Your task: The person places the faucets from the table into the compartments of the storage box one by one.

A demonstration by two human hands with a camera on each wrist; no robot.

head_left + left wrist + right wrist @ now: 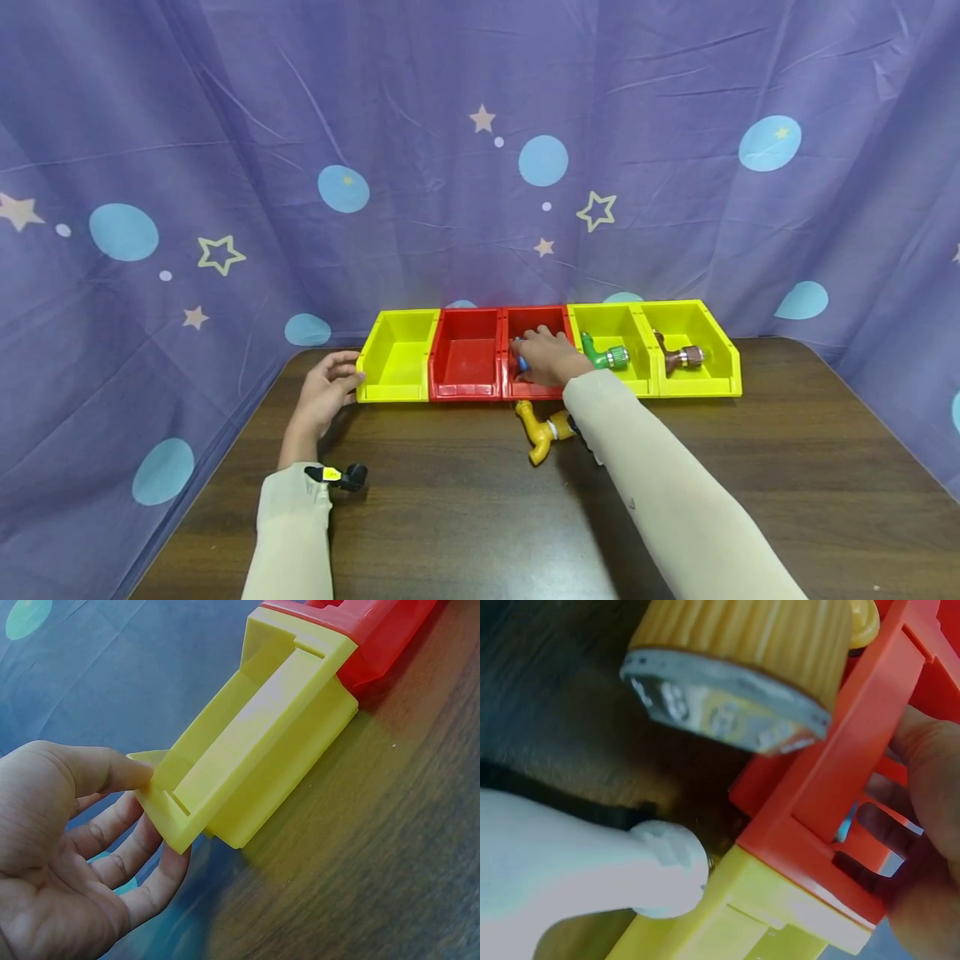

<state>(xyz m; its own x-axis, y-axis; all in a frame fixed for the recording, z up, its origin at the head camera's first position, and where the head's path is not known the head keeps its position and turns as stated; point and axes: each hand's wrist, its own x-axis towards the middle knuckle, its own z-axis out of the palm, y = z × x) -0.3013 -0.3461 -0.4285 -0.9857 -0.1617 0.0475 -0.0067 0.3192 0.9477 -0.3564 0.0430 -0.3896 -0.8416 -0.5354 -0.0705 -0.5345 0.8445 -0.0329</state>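
Note:
My left hand point(324, 396) pinches the outer side edge of the leftmost yellow bin point(365, 379), thumb on the inner side and fingers outside in the left wrist view. My right hand point(549, 358) reaches down into the right-hand red bin point(534, 389). Its fingers are round a blue tap point(522, 364), mostly hidden beneath them; only a blue bit shows between the fingers in the right wrist view. On the table before that bin lies a yellow tap point(538, 433), its ribbed knob point(742, 652) large in the right wrist view. Beside it is a smooth white piece point(592, 862), mostly under my right sleeve in the head view.
The bins stand in a row near the curtain point(450, 167). Left of my right hand is another red bin point(467, 358). To the right, one yellow bin holds a green tap point(606, 354), the last a brown tap point(682, 358). All stand on a brown wooden table point(450, 517).

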